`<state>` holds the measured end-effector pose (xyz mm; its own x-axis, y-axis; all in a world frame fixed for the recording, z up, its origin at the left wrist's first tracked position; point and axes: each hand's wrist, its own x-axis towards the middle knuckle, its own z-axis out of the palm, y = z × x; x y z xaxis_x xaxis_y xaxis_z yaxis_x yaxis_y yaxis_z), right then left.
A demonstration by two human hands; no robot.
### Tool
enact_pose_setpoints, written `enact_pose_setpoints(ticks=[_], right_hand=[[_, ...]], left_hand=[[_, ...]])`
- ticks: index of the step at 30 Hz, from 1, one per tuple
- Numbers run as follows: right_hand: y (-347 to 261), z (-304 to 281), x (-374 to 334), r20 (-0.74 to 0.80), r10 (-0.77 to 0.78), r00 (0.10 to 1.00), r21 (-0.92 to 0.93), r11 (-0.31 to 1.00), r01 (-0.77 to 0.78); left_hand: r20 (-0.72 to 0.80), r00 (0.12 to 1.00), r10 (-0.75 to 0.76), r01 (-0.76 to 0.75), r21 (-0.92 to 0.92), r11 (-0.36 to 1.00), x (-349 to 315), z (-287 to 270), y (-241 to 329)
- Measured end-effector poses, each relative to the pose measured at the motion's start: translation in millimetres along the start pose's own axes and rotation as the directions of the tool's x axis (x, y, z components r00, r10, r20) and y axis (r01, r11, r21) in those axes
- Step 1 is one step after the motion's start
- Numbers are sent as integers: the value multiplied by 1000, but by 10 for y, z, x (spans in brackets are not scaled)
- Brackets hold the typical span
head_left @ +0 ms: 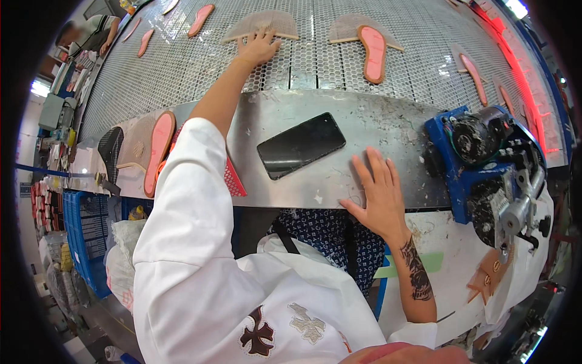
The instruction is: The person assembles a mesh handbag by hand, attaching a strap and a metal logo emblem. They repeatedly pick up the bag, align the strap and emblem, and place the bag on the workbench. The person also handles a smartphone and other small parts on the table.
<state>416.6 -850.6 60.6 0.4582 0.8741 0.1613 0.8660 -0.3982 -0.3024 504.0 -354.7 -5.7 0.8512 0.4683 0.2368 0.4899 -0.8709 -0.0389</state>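
Observation:
My left arm is stretched out over the metal mesh conveyor point(200, 67). My left hand point(259, 50) is there with its fingers spread, touching the near edge of a pale mesh shoe upper point(284, 24) with a half-round outline. My right hand point(382, 197) lies on the steel ledge point(388, 127) near its front edge, fingers stretched out and holding nothing. Between my arms a black smartphone point(301, 145) lies tilted on the ledge, screen up. Right of my left hand, a pink insole with a brown rim point(373, 54) partly overlaps another pale upper point(344, 29).
A blue machine with a dark motor point(473, 145) stands on the right. Beside my left sleeve lie a pink sole point(159, 151), a black mesh piece point(110, 151) and a red perforated piece point(232, 179). Red light glows along the conveyor's right side. Another person point(91, 33) is at the far left.

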Motion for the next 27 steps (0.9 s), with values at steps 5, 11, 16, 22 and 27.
enact_pose_setpoints(ticks=[5, 11, 16, 22, 27], right_hand=[[8, -8, 31, 79, 61, 995, -21, 998, -60], [34, -39, 49, 132, 79, 988, 8, 997, -81], [98, 25, 31, 138, 46, 989, 0, 999, -47], [124, 89, 2, 121, 60, 991, 14, 998, -62], [93, 37, 21, 150, 89, 985, -37, 996, -85]], left_hand=[[-356, 934, -36, 6, -86, 996, 264, 31, -686], [-236, 751, -616, 579, -213, 787, 340, 452, -2023], [-312, 797, -517, 516, -94, 852, 665, 632, -2831], [-153, 733, -663, 619, -256, 743, 830, 376, -2347], [-137, 802, -581, 503, -371, 781, 663, -76, -1735]])
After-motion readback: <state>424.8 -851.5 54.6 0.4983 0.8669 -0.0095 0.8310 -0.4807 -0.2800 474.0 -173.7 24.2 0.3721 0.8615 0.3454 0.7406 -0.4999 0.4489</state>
